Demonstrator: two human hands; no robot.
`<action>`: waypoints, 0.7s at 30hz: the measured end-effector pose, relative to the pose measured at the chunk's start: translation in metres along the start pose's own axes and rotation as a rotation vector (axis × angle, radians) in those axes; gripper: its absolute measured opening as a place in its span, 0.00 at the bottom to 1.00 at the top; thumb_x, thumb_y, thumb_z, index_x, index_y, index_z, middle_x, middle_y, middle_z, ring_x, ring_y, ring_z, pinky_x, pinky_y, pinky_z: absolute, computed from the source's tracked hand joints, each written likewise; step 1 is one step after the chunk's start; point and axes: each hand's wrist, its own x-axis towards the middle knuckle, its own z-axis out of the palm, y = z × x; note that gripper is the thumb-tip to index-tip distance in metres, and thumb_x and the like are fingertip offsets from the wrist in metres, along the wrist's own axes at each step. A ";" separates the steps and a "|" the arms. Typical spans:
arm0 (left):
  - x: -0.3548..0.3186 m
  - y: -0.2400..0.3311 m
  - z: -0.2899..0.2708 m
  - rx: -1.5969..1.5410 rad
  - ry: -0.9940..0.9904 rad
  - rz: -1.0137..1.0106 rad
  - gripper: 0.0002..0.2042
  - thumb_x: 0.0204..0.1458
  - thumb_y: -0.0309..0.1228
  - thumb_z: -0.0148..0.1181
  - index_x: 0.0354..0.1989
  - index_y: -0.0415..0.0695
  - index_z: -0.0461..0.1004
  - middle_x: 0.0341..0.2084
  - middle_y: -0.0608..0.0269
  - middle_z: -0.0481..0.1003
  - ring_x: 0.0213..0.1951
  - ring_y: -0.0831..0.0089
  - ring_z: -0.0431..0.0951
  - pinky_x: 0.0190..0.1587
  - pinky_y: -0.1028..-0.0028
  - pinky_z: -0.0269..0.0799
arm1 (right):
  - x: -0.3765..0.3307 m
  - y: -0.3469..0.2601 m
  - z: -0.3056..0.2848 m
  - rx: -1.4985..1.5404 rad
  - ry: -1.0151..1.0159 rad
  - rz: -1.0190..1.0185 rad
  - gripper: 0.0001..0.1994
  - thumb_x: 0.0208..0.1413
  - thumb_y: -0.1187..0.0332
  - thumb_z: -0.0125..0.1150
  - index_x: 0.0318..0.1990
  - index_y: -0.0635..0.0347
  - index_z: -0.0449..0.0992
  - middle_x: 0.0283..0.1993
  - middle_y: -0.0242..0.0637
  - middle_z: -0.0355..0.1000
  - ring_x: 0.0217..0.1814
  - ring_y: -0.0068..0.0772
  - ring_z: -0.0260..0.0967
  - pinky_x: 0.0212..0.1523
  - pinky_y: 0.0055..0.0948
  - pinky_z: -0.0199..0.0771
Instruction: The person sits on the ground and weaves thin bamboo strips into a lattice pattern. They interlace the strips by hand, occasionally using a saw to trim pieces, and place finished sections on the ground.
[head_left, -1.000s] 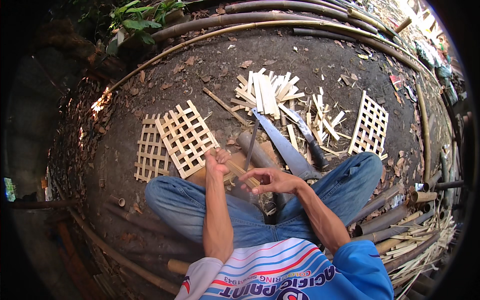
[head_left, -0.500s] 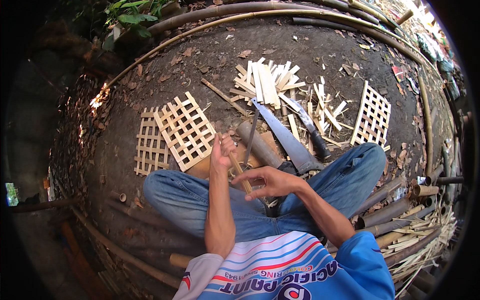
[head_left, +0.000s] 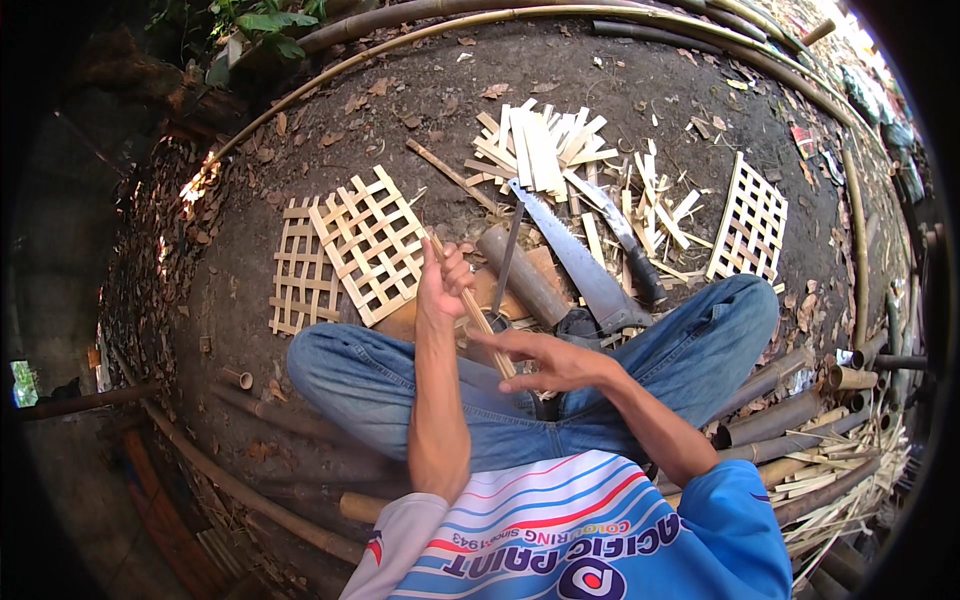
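Note:
A slim bundle of bamboo strips (head_left: 478,312) slants over my lap. My left hand (head_left: 444,285) is closed round its upper part, and the tips stick out above the fist. Around the lower end, my right hand (head_left: 545,360) has its thumb and fingers on either side of the strips. Just beyond my left hand, a woven bamboo lattice (head_left: 368,245) overlaps a second lattice (head_left: 302,265) on the ground. A brown bamboo tube (head_left: 522,275) lies between my knees, beside an upright thin metal blade (head_left: 508,258).
A handsaw (head_left: 570,255) and a dark-handled knife (head_left: 632,245) lie ahead, near piled flat bamboo slats (head_left: 535,150) and scattered offcuts (head_left: 660,215). Another woven lattice (head_left: 748,220) is beyond my right knee. Bamboo poles (head_left: 780,420) and shavings (head_left: 830,480) lie at my right side.
The bundle now sticks out further above my left fist. My right thumb and fingers have drawn closer round its lower end. The view has shifted slightly.

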 end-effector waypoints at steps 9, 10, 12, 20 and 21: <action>-0.003 -0.012 0.018 0.377 0.322 0.365 0.30 0.57 0.64 0.40 0.25 0.47 0.64 0.10 0.75 0.48 0.10 0.82 0.45 0.12 0.79 0.41 | 0.001 0.052 -0.003 0.204 0.126 0.324 0.25 0.64 0.59 0.56 0.64 0.60 0.60 0.44 0.34 0.75 0.45 0.22 0.70 0.48 0.26 0.71; -0.004 -0.014 0.018 0.382 0.343 0.391 0.30 0.57 0.65 0.39 0.25 0.47 0.64 0.10 0.75 0.48 0.10 0.82 0.45 0.12 0.79 0.41 | 0.005 0.056 0.001 0.193 0.179 0.310 0.22 0.65 0.58 0.54 0.60 0.61 0.63 0.41 0.33 0.76 0.42 0.21 0.71 0.45 0.26 0.72; -0.002 -0.019 0.019 0.400 0.397 0.429 0.31 0.56 0.67 0.38 0.25 0.47 0.64 0.09 0.75 0.48 0.10 0.81 0.45 0.13 0.78 0.41 | 0.010 0.063 0.009 0.123 0.272 0.312 0.19 0.66 0.57 0.52 0.53 0.63 0.66 0.36 0.34 0.76 0.36 0.23 0.71 0.40 0.27 0.73; 0.004 -0.042 0.024 0.398 0.580 0.506 0.33 0.54 0.70 0.38 0.26 0.46 0.62 0.10 0.73 0.48 0.11 0.80 0.46 0.14 0.76 0.42 | 0.019 0.056 0.021 -0.430 0.490 0.326 0.19 0.63 0.55 0.53 0.37 0.64 0.60 0.22 0.56 0.66 0.26 0.59 0.68 0.28 0.49 0.64; 0.005 -0.041 0.021 0.401 0.570 0.490 0.33 0.54 0.70 0.37 0.26 0.47 0.62 0.10 0.73 0.48 0.11 0.80 0.46 0.14 0.76 0.42 | 0.019 0.058 0.022 -0.438 0.497 0.319 0.19 0.63 0.55 0.53 0.37 0.64 0.59 0.21 0.57 0.66 0.26 0.61 0.67 0.27 0.50 0.64</action>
